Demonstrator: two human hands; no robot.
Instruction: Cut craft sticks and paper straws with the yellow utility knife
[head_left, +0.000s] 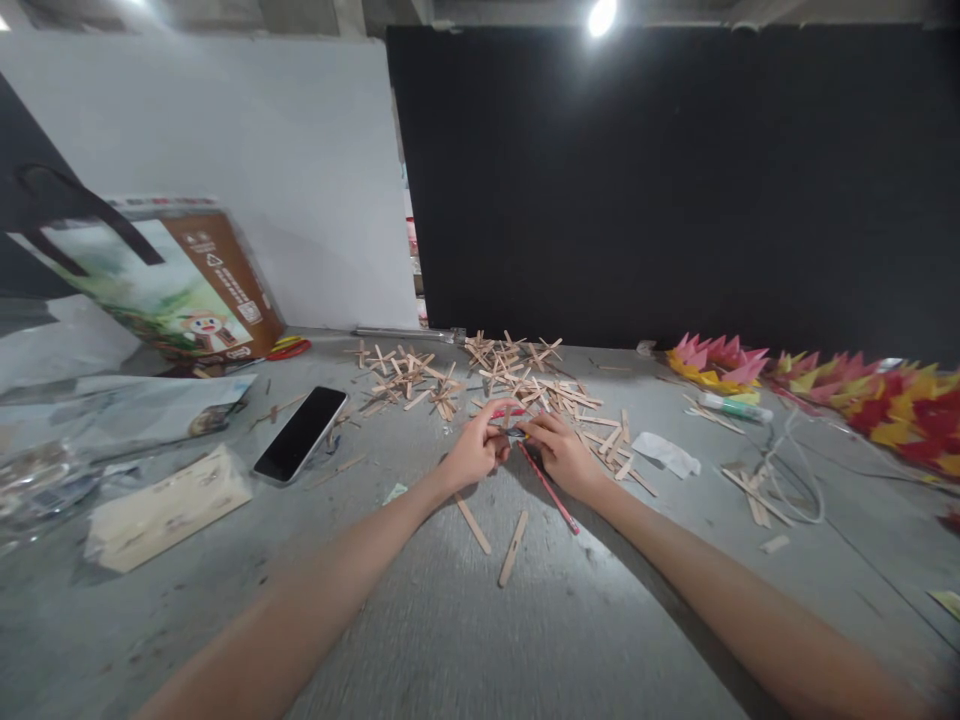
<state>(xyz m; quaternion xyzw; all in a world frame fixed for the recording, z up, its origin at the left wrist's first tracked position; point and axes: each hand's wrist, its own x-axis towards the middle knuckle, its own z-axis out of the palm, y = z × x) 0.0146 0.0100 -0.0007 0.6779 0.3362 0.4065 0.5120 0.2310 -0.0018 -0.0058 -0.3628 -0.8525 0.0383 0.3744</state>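
Left hand and right hand meet at the near edge of the stick pile, both pinched narrow on one piece too small to tell, fiddly work that likely needs steady fingertips next; two loose sticks and one red pencil just below, one phone left.
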